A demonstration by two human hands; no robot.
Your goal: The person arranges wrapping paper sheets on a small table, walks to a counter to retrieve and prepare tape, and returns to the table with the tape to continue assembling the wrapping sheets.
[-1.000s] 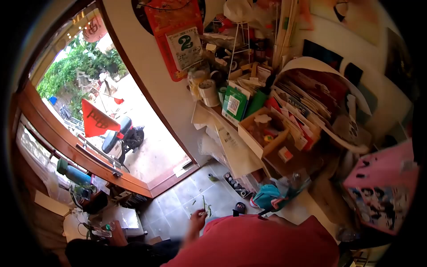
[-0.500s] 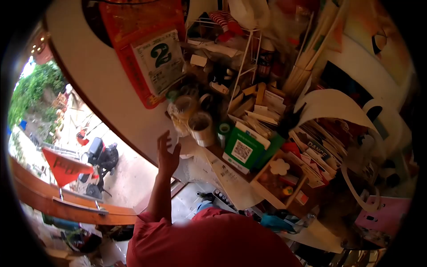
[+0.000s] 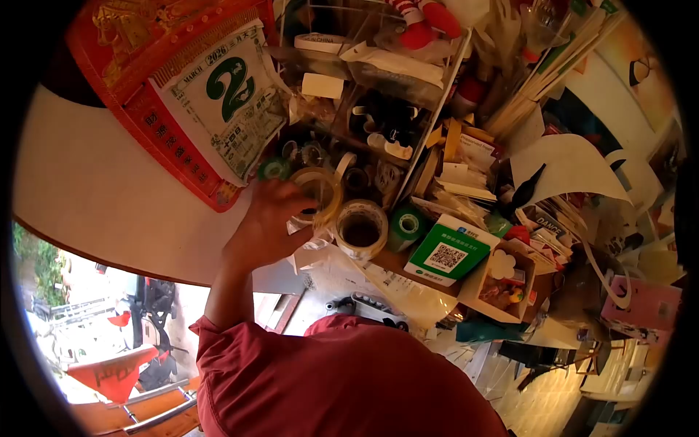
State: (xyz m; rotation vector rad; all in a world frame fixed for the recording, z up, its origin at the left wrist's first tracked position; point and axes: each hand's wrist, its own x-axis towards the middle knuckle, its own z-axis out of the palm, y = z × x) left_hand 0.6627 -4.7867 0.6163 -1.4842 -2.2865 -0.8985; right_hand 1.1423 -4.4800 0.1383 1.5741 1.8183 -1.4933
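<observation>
My left hand (image 3: 269,218) reaches in from the lower left, its fingers curled over the near rim of a roll of clear tape (image 3: 331,191). The thumb sits lower, apart from the fingers, on the outer side of the roll. Just right of it, another roll of tape (image 3: 362,227) stands with its dark hole facing up. A small green roll (image 3: 274,169) lies behind my fingers, and a green tape roll (image 3: 408,224) is farther right. My right hand is out of view.
A red wall calendar (image 3: 226,95) hangs at the upper left. A green QR code sign (image 3: 449,251) stands beside a small wooden box (image 3: 495,295). Envelopes and cards (image 3: 466,171) crowd a wire rack (image 3: 437,102). Through an opening at lower left, a red flag (image 3: 113,375) shows.
My left hand has moved from in front of the tape rolls onto the clear one, and its fingers have curled over the rim. The view has come nearer to the shelf and turned.
</observation>
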